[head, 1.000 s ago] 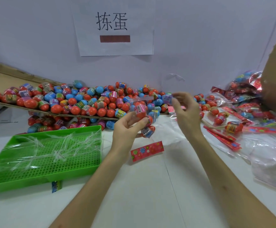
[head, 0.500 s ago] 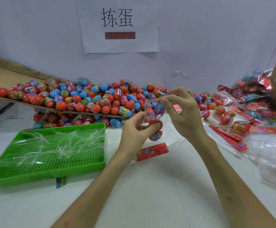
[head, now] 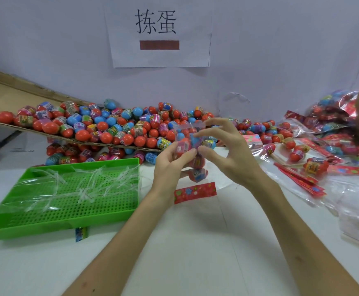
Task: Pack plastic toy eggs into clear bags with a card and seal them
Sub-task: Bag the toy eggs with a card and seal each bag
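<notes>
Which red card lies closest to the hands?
The lone card flat on the table directly below the held bag, beside the green tray. The other cards lie stacked farther right.

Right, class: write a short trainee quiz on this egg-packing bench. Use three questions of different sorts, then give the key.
1. True or false: the red card lies on the table, outside the clear bag that the left hand holds.
2. What lies in the green tray? A scissors; B clear plastic strips; C tape rolls.
3. Fill in: the loose toy eggs at the back are piled on a sloping sheet of ____.

Key: 1 true; 2 B; 3 cardboard.
</notes>
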### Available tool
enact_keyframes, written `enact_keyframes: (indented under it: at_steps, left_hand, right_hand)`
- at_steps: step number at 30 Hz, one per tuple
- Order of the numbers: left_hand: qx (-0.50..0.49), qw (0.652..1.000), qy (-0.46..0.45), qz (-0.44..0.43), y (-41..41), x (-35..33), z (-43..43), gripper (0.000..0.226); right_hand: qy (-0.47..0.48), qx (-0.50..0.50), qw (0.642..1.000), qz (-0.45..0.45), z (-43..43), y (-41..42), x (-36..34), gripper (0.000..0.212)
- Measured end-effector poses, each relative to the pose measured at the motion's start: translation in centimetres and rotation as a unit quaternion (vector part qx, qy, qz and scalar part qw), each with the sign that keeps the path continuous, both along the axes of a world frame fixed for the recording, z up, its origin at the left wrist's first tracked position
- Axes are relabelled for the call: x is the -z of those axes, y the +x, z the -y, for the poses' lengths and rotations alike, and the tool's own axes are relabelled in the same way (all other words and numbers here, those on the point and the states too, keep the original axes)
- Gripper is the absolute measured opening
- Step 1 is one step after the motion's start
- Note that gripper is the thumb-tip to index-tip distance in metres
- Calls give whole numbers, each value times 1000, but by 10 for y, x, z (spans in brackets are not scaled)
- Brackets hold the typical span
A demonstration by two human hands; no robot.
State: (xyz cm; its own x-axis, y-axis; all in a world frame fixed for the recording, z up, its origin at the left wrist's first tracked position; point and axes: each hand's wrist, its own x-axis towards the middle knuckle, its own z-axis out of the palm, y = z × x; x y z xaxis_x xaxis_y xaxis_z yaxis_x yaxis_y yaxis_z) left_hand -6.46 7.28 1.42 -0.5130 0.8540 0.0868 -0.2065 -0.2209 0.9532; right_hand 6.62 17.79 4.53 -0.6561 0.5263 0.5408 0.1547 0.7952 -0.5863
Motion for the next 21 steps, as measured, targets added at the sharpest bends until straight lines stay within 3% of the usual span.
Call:
enact_keyframes:
  at_steps: [4,6,10,15,21]
  left_hand:
    - [6,1000,-13,-12,3,2,-1,19]
    - [6,1000,-11,-8,2,1,-1,19]
    - [-9,1000,2,25,-4,-1,-1,22]
    - [-9,998,3,61,-6,-3,-1,32]
    - [-14,996,11,88,-9,-7,2,36]
  right_hand:
    - [4,5,1000,10,2,-3,4,18]
    - [-10,-2,1000,-24,3,-5,2,29]
    - [-153,-15,986,-61,3,-6,-3,57]
    - [-180,-37,983,1,4,-13,10,24]
    - [-138,-28,990,-23,8,-14,8,28]
